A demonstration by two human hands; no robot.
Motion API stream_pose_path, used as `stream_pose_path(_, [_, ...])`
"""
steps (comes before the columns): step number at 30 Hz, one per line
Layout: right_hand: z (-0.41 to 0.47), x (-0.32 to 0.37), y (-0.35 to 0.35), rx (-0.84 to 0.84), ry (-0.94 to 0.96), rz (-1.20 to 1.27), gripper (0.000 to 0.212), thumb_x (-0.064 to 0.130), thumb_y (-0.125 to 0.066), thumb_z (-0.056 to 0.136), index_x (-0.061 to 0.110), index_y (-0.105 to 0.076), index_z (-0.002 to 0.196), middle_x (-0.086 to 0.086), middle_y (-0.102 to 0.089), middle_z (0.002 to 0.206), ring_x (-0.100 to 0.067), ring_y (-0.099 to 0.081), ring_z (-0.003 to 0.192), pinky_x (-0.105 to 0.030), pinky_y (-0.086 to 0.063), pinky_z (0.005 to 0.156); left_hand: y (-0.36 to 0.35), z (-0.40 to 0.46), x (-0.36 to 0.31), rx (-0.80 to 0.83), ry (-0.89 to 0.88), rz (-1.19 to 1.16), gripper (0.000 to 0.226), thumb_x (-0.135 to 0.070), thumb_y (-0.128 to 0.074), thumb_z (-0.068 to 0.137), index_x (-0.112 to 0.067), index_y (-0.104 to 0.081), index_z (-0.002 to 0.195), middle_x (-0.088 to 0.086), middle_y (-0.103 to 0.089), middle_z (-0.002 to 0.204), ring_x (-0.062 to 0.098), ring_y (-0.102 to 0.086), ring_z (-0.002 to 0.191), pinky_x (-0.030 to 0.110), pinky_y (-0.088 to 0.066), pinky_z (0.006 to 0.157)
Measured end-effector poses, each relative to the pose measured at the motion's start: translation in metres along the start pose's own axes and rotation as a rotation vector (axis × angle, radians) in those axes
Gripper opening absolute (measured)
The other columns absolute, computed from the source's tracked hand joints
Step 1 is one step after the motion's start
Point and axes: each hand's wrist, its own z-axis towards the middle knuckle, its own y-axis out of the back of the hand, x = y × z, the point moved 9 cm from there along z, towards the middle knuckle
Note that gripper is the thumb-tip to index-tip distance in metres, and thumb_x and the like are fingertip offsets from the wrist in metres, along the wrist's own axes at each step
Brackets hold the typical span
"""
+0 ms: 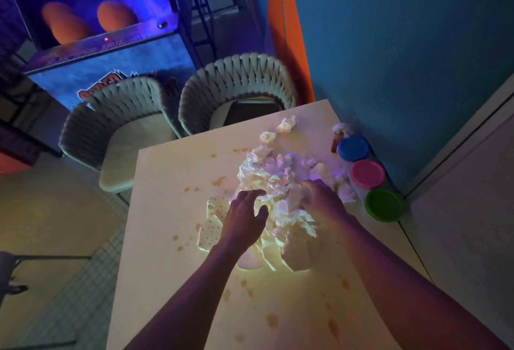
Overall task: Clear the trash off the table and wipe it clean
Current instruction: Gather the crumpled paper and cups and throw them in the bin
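Lying across the middle of the pale worktop, a heap of crumpled white tissues is seen, with two loose tissue balls set apart toward the far edge. Spotted paper cups are found at the heap's left side, and plain paper cups at its near end. The left hand is held over the heap's left edge with fingers spread and slightly bent, nothing being gripped. The right hand is laid on the heap with fingers curled down into the tissues; whether any are actually pinched cannot be told. Brown spill marks are scattered over the worktop. Along the right edge, three round tubs are lined up with a blue lid, a pink lid and a green lid, and a small spray bottle is stood just beyond the blue one. Two woven chairs are placed at the far side.
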Motion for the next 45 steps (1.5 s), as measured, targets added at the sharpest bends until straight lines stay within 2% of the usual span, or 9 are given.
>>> stream_pose_path(6, [-0.004, -0.007, 0.007, -0.109, 0.003, 0.096, 0.031, 0.021, -0.066, 0.089, 0.013, -0.066, 0.119, -0.008, -0.072, 0.105, -0.027, -0.067, 0.097, -0.035, -0.052, 0.078, -0.009, 0.004, 0.012, 0.038, 0.036, -0.005, 0.040, -0.030, -0.060, 0.095, -0.035, -0.057, 0.135, -0.005, -0.054, 0.140, 0.023, -0.059, 0.116, 0.042, -0.050, 0.098])
stream_pose_path(12, [-0.025, 0.007, 0.037, -0.274, 0.018, 0.253, 0.019, 0.008, -0.066, 0.085, 0.011, -0.072, 0.102, -0.002, -0.073, 0.095, -0.015, -0.066, 0.083, -0.025, -0.048, 0.072, -0.011, 0.010, 0.009, 0.047, 0.003, -0.007, 0.044, -0.027, -0.060, 0.095, -0.034, -0.054, 0.139, -0.003, -0.052, 0.144, 0.022, -0.056, 0.121, 0.040, -0.049, 0.098])
stream_pose_path(19, [-0.048, 0.035, 0.050, -0.285, 0.097, 0.395, 0.015, 0.007, -0.068, 0.084, 0.017, -0.071, 0.095, 0.010, -0.070, 0.085, -0.005, -0.066, 0.079, -0.004, -0.045, 0.068, -0.016, 0.005, -0.010, 0.049, -0.102, -0.050, 0.049, -0.035, -0.062, 0.097, -0.040, -0.048, 0.144, -0.005, -0.053, 0.139, 0.019, -0.057, 0.117, 0.041, -0.053, 0.091])
stream_pose_path(24, [-0.061, 0.048, 0.049, -0.275, 0.122, 0.453, 0.019, 0.005, -0.069, 0.083, 0.019, -0.073, 0.096, 0.023, -0.066, 0.081, 0.000, -0.065, 0.079, -0.007, -0.047, 0.070, -0.001, -0.002, -0.008, -0.067, -0.115, -0.092, 0.022, -0.038, -0.065, 0.096, -0.025, -0.072, 0.113, -0.009, -0.065, 0.116, 0.015, -0.065, 0.097, 0.035, -0.054, 0.078])
stream_pose_path(31, [-0.070, 0.047, 0.036, -0.269, 0.079, 0.468, 0.034, 0.006, -0.068, 0.082, 0.035, -0.063, 0.099, 0.007, -0.067, 0.084, -0.010, -0.065, 0.078, -0.022, -0.050, 0.069, 0.034, -0.023, 0.009, -0.152, -0.009, -0.438, 0.010, -0.034, -0.061, 0.100, -0.025, -0.064, 0.095, -0.007, -0.069, 0.090, 0.002, -0.068, 0.080, 0.028, -0.051, 0.064])
stream_pose_path(35, [-0.073, 0.051, 0.028, -0.283, 0.064, 0.484, 0.040, -0.002, -0.066, 0.079, 0.024, -0.063, 0.110, 0.003, -0.062, 0.082, -0.014, -0.061, 0.073, -0.013, -0.045, 0.061, 0.050, -0.031, 0.020, -0.190, 0.043, -0.531, 0.016, -0.038, -0.060, 0.099, -0.028, -0.060, 0.087, -0.006, -0.070, 0.081, 0.014, -0.071, 0.077, 0.034, -0.056, 0.066])
stream_pose_path(40, [-0.071, 0.054, 0.017, -0.303, 0.007, 0.422, 0.057, -0.003, -0.068, 0.073, 0.022, -0.060, 0.123, -0.006, -0.056, 0.096, -0.020, -0.059, 0.082, -0.008, -0.042, 0.064, 0.078, -0.043, 0.015, -0.286, 0.045, -0.627, 0.013, -0.010, -0.058, 0.093, -0.015, -0.065, 0.084, -0.009, -0.075, 0.089, 0.015, -0.070, 0.073, 0.026, -0.054, 0.065])
stream_pose_path(43, [-0.069, 0.059, 0.008, -0.290, 0.031, 0.401, 0.064, 0.001, -0.067, 0.072, 0.025, -0.057, 0.130, -0.008, -0.051, 0.112, -0.022, -0.059, 0.097, -0.033, -0.055, 0.080, 0.084, -0.043, 0.025, -0.278, 0.104, -0.781, 0.014, -0.008, -0.051, 0.093, -0.008, -0.053, 0.079, -0.005, -0.077, 0.102, 0.021, -0.073, 0.085, 0.043, -0.062, 0.076])
stream_pose_path(45, [-0.069, 0.063, 0.002, -0.252, 0.018, 0.384, 0.065, 0.005, -0.063, 0.074, 0.026, -0.055, 0.134, -0.008, -0.049, 0.115, -0.024, -0.060, 0.095, -0.039, -0.054, 0.084, 0.086, -0.044, 0.032, -0.271, 0.142, -0.901, 0.014, -0.005, -0.046, 0.095, -0.004, -0.047, 0.080, 0.002, -0.078, 0.100, 0.025, -0.073, 0.094, 0.044, -0.062, 0.083])
